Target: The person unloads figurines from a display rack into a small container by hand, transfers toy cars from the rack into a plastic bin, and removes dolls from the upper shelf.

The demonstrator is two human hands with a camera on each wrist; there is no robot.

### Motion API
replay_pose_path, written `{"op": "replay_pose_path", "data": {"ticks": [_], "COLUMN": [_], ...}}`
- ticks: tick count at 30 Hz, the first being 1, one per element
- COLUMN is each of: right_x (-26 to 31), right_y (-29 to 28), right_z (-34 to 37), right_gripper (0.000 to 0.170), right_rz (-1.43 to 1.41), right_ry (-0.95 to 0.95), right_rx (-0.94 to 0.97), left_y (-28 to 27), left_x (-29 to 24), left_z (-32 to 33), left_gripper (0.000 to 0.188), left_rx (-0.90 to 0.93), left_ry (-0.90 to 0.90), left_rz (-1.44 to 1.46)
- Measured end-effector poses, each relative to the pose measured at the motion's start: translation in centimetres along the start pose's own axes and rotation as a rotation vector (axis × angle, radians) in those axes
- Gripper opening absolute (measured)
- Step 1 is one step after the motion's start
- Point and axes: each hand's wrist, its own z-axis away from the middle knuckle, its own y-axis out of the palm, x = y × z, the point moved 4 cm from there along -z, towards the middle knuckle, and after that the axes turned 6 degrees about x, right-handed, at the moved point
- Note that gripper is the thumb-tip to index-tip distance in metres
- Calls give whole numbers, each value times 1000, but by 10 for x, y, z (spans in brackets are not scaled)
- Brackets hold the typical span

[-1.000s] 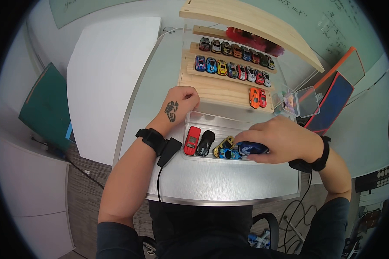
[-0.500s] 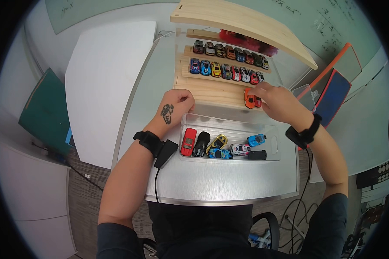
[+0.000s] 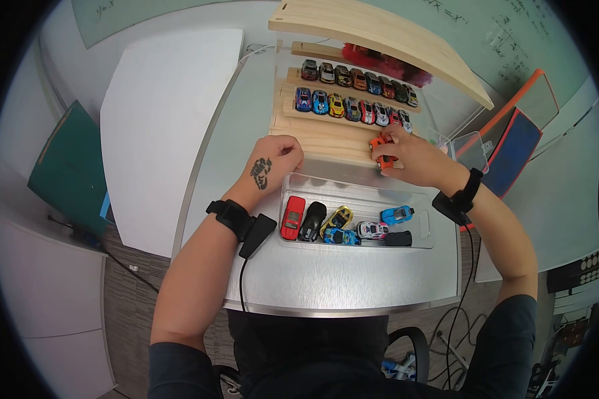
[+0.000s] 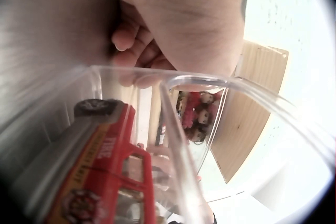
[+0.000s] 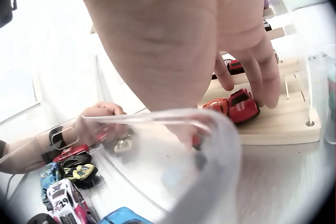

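Note:
My left hand (image 3: 276,156) lies loosely curled behind the left back corner of the clear tray (image 3: 353,181), empty. My right hand (image 3: 416,156) reaches over the rack's lowest wooden tier, its fingers and thumb around an orange toy car (image 3: 382,143). A red toy car (image 5: 242,106) stands right against the orange one, with fingertips beside it; much of both is hidden by the hand in the head view. The tray holds a red car (image 3: 292,218), a black car (image 3: 313,221), a white car (image 3: 373,230), a light blue car (image 3: 397,215) and several others.
Two upper tiers of the wooden rack (image 3: 319,141) carry rows of toy cars (image 3: 337,105). A wooden lid (image 3: 386,40) slants above it. To the right are a small clear open box (image 3: 471,153) and orange-framed panels (image 3: 512,153).
My right hand has left the tray, where it held a dark blue car, and moved up to the orange and red cars on the rack. The left hand stays put.

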Motion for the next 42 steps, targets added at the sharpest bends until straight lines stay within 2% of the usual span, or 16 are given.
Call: {"op": "replay_pose_path", "data": {"ticks": [4, 10, 14, 16, 20, 23, 25, 26, 28, 32, 34, 35, 37, 39, 40, 42], "right_x": [3, 7, 8, 6, 7, 29, 56, 69, 98, 115, 97, 78, 48, 13, 6, -7], "right_y": [3, 4, 5, 6, -3, -28, -49, -57, -59, -53, -61, -63, -67, -57, -54, -49], "right_z": [4, 4, 2, -1, 0, 12, 19, 24, 32, 37, 28, 22, 13, 8, 5, -1], "right_gripper": [32, 32, 27, 21, 18, 17, 23, 23, 33, 41, 43, 44, 43, 42, 42, 45], "right_rz": [43, 60, 150, 123, 29, -108, -252, -253, -473, -294, -508, -443, -253, 155, 156, 215], "right_ry": [-101, -66, -119, -163, -114, -76, -227, -225, -311, -422, -278, -283, -75, -90, -86, 82], "right_rx": [-66, -18, -77, 5, 0, -17, -107, -106, 89, 69, 32, -59, -126, -342, -344, -321], "left_y": [0, -1, 0, 0, 0, -1, 0, 0, 0, 0, 0, -1, -1, 0, 0, 1], "left_x": [-1, 2, 0, 2, 2, -2, -4, -2, 0, -2, -5, -5, -5, -3, -2, -2], "left_z": [1, -1, 0, 0, -1, 1, 1, 1, -1, 0, 2, 2, 1, 0, 0, 0], "left_gripper": [19, 20, 20, 20, 20, 18, 18, 18, 18, 18, 17, 17, 17, 17, 17, 16], "left_rx": [-21, -7, -12, -20, -17, 17, 30, 31, 22, 10, 11, 6, 23, 18, 14, 25], "left_ry": [18, 16, 19, 25, 20, -4, -3, -4, 5, 6, -3, -4, -12, -11, -15, -24], "left_rz": [26, -10, -2, 17, -7, -18, -18, -17, -29, -53, -31, -30, -40, -35, -26, -12]}}
